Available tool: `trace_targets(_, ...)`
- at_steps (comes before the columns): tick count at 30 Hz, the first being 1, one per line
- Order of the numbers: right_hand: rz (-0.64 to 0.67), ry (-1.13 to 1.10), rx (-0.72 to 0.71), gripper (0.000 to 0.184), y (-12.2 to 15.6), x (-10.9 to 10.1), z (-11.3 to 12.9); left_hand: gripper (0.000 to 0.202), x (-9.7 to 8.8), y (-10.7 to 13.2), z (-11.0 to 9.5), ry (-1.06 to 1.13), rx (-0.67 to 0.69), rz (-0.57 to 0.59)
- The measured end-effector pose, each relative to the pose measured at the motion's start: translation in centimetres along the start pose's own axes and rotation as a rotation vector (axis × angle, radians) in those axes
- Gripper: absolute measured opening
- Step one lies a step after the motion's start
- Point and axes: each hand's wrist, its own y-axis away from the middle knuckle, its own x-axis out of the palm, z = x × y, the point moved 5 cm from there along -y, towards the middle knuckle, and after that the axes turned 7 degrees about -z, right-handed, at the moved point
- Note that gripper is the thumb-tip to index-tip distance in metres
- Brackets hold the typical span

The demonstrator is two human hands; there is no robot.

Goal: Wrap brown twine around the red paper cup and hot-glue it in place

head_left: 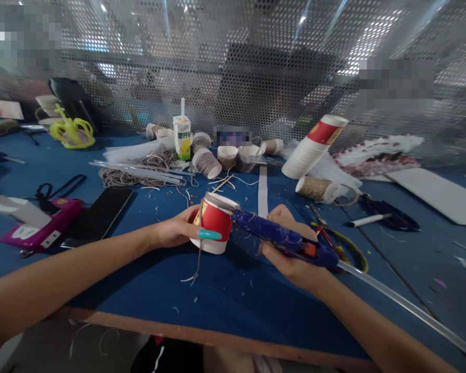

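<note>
Red paper cup (214,224) at frame centre, clasped by left hand (174,231), fingers curled round its wall. Right hand (293,261) fingers wrapped tight on blue glue gun (283,239), nozzle at cup rim. Behind: twine tangle (140,173), leaning cup stack (314,147), juice carton (182,137), lettering too small to read. Phone (99,215) centre left, marker (367,220) right. Open blue worktop (225,295) at lower centre, down to wooden edge (171,329).
</note>
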Motion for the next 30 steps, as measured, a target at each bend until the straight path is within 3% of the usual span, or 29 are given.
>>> trace_targets(8,0.077,0.003,0.025,0.021,-0.4,-0.3,1.1,0.061,0.2,0.0,-0.2,0.023,-0.021,-0.01)
trace_targets(24,0.035,0.001,-0.027,0.02,-0.4,-0.4,1.2,0.066,-0.2,-0.1,0.1,0.03,-0.047,0.028)
trace_targets(30,0.077,0.021,-0.003,0.02,-0.5,-0.6,1.4,0.061,-0.4,0.0,0.1,0.049,-0.058,0.021)
